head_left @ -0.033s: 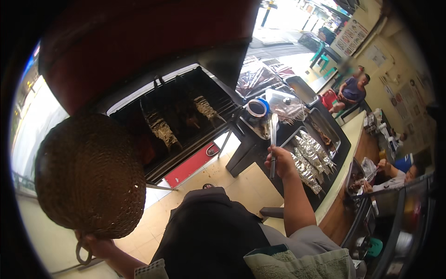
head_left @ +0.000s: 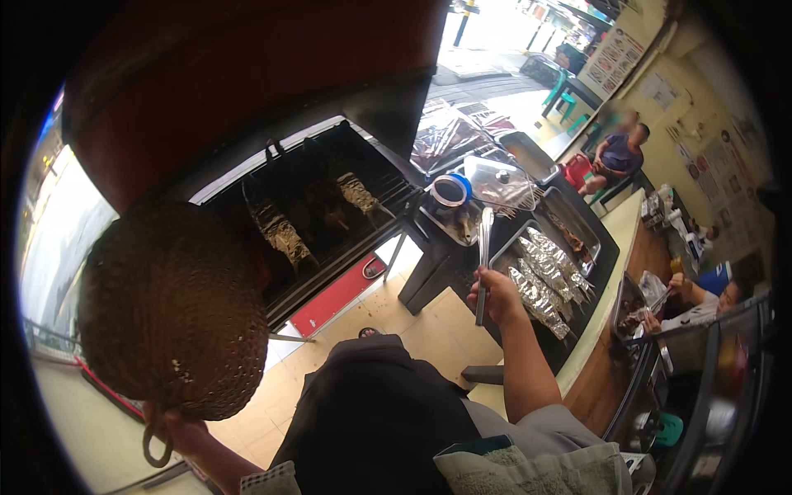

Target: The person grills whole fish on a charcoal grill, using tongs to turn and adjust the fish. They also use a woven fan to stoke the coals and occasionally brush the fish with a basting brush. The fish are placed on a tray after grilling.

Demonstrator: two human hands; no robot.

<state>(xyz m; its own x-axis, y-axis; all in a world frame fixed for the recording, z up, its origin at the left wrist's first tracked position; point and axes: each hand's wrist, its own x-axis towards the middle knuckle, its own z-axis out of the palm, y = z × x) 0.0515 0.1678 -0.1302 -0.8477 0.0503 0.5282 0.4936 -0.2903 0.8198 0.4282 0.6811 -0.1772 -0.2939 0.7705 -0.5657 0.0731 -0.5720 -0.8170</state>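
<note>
My left hand [head_left: 186,432] is closed at the lower rim of a big round woven fan [head_left: 177,313], next to its ring-shaped loop. The fan is held up beside the left end of a charcoal grill [head_left: 394,178] and hides part of it. On the grate lie a partly foil-wrapped fish [head_left: 283,238], another foil-wrapped fish [head_left: 356,192] and a dark piece between them. Metal tongs [head_left: 484,235] point upward in my closed right hand [head_left: 499,297]; nothing shows in their tips. Right of that hand, several foil-wrapped fish [head_left: 540,276] lie in a metal tray.
A dark table [head_left: 590,307] holds a blue-rimmed container [head_left: 451,190], a clear-lidded tray [head_left: 499,180] and a tray with browned food [head_left: 569,231]. At right, a person [head_left: 701,305] works behind a counter [head_left: 620,235]. Another person [head_left: 620,155] sits farther back.
The woven fan and my left hand have shifted slightly to the right, and the fan has turned a little. My right hand still grips the tongs in about the same place.
</note>
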